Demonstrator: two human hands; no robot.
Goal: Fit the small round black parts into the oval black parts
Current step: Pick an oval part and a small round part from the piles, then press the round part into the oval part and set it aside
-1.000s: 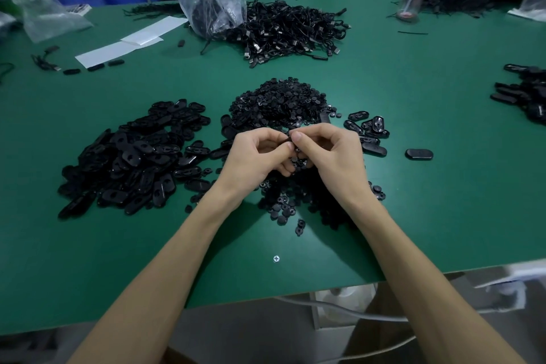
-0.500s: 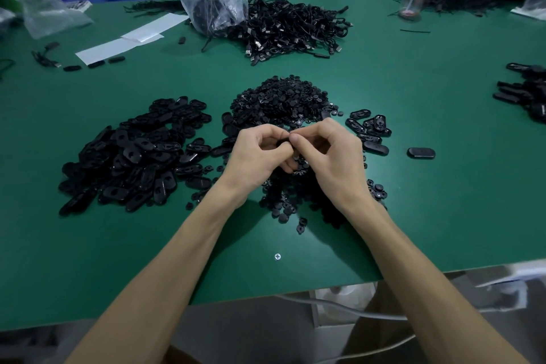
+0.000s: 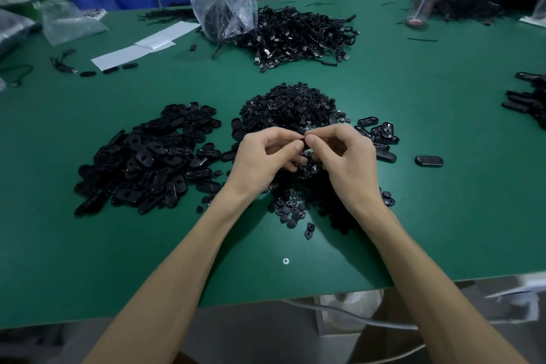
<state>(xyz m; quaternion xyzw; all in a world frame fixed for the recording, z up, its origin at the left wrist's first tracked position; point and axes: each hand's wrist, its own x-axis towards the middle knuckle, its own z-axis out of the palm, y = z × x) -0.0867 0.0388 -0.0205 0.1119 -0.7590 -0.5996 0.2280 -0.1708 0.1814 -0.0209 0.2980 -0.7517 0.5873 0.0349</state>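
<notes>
Mid-fit: left hand (image 3: 264,156) and right hand (image 3: 350,158) fingers both pinch one small black plastic part (image 3: 304,143); next probably needs a firm seating press.

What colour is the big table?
The table is dark green, and the head view shows it best.
</notes>
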